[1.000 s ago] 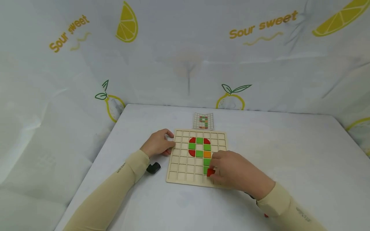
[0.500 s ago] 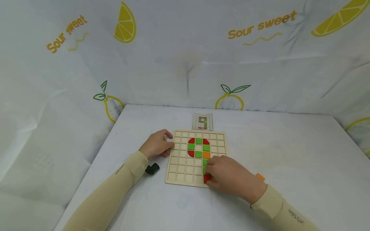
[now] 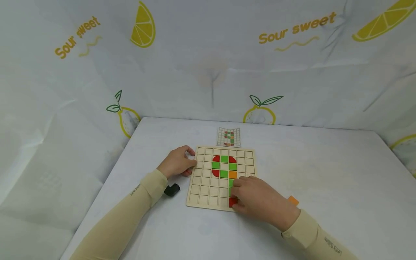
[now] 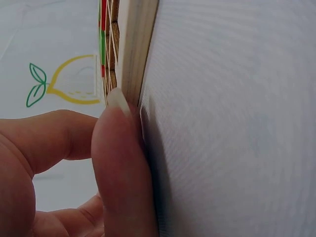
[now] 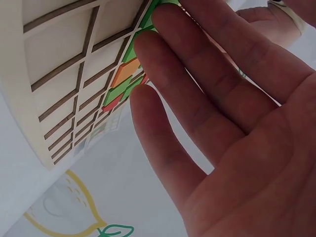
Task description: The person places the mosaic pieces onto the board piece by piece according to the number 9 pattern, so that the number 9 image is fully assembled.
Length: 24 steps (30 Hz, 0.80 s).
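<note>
A wooden grid board (image 3: 204,189) lies flat, with green, red and orange tiles set in its cells in a looped shape with a tail. At the lower end of that tail, in the front row, is a red tile (image 3: 232,202), partly covered by my right hand (image 3: 256,196). Thumb and forefinger pinch this tile; in the right wrist view the other fingers (image 5: 197,98) extend over the board. My left hand (image 3: 177,161) is at the board's left edge, its thumb (image 4: 121,148) touching the side, the other fingers loosely bent.
A small printed card (image 3: 229,137) with a similar coloured pattern lies behind the board. Beside the left sleeve is a black object (image 3: 172,189). An orange piece (image 3: 293,200) shows on the white table past the right wrist.
My right hand has brought the red tile down and slightly left, from a raised position into the front-row cell. The orange piece has come into view. My left hand stays put.
</note>
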Tool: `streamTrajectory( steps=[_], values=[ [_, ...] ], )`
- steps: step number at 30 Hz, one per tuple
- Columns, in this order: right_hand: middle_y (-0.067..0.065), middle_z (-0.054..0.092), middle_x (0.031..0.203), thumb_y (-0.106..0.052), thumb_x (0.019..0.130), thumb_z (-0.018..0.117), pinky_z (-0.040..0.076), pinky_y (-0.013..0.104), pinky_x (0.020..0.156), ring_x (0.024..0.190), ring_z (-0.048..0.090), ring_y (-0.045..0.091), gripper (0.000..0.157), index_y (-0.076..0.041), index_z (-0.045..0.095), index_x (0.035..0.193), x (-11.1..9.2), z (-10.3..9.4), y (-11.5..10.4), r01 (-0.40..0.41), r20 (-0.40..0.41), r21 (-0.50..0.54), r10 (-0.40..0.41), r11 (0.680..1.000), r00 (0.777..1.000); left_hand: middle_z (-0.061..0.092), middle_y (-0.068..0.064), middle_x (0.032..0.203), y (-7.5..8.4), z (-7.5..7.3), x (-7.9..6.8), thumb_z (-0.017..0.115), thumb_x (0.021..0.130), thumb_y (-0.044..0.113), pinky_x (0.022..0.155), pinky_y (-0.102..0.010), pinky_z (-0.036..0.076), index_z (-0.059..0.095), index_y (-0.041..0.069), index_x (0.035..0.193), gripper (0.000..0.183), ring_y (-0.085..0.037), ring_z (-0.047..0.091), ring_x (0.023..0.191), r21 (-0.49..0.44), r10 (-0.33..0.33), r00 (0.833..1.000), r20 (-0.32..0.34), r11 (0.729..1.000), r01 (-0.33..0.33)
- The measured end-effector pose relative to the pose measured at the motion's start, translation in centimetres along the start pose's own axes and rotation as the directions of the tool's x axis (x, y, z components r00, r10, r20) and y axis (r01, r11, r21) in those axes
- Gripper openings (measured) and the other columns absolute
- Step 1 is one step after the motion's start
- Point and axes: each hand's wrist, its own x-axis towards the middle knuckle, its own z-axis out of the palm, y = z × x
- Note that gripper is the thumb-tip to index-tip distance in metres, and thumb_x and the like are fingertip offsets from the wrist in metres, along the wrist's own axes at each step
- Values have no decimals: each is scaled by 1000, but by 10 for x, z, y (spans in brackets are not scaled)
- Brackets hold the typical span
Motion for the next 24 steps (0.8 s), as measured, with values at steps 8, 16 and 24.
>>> streamTrajectory(
  steps=[8,16,24],
  values=[
    [-14,51,77,-24,86,87,50,31,77,76,45,8,21,-22,67,78,0,-1,-1,-11,16,-9,12,1000,1000,72,-9,83,-1,0,0,73,100,21,62,-28,62,62,12,131,34,-17,72,63,7,6,1000,0,1000,-6],
    [-13,56,78,-18,86,87,54,34,82,77,48,9,17,-22,71,81,0,-1,-2,-28,19,-4,28,1000,999,72,-9,82,0,0,-1,73,100,21,63,-28,61,61,12,131,35,-17,72,63,6,11,1000,9,1000,-11],
    [-14,60,80,-17,87,83,52,30,76,75,51,6,11,-23,74,83,-3,-5,5,-3,-21,61,4,998,1000,72,-8,83,-3,-4,-2,72,101,21,64,-27,62,60,11,133,35,-16,72,64,21,12,1000,13,1000,-12]
  ],
)
